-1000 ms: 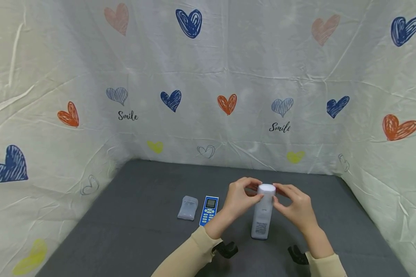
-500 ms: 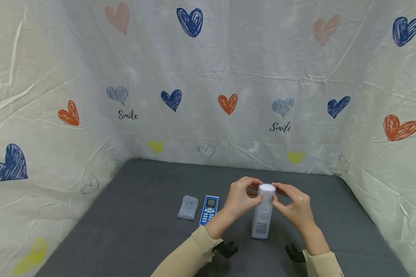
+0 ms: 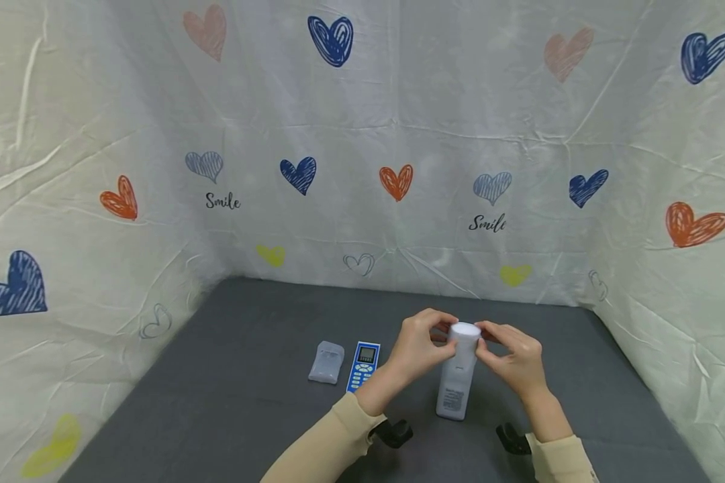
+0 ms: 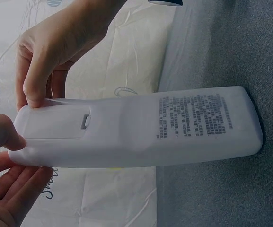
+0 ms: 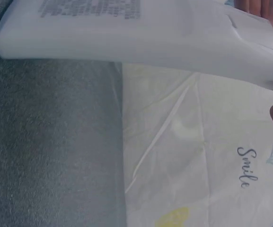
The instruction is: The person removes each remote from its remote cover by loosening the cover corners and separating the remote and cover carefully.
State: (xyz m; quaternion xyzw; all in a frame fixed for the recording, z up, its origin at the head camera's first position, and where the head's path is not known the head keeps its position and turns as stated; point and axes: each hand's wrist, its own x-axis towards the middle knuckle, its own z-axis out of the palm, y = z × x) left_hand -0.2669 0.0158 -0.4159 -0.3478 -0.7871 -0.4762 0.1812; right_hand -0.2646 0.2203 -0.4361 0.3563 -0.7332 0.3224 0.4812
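A white remote control point(image 3: 456, 382) stands on end on the dark table, its back towards me. In the left wrist view its back shows a closed battery cover point(image 4: 56, 123) near the upper end and a block of small print lower down. My left hand point(image 3: 419, 345) pinches the upper end from the left, thumb on the near side and fingers behind. From the other side my right hand point(image 3: 516, 359) grips the same end between thumb and fingers. Only parts of both hands show in the right wrist view, at its right edge. The front of the remote is hidden.
A blue remote point(image 3: 364, 365) with a small screen lies face up left of my left forearm, partly covered by it. Beside it is a small translucent packet point(image 3: 327, 362). White cloth point(image 3: 362, 215) with printed hearts walls the grey table point(image 3: 248, 362) at the back and sides.
The lower end of the white remote has shifted very slightly towards me and left. Both hands keep their hold almost unmoved.
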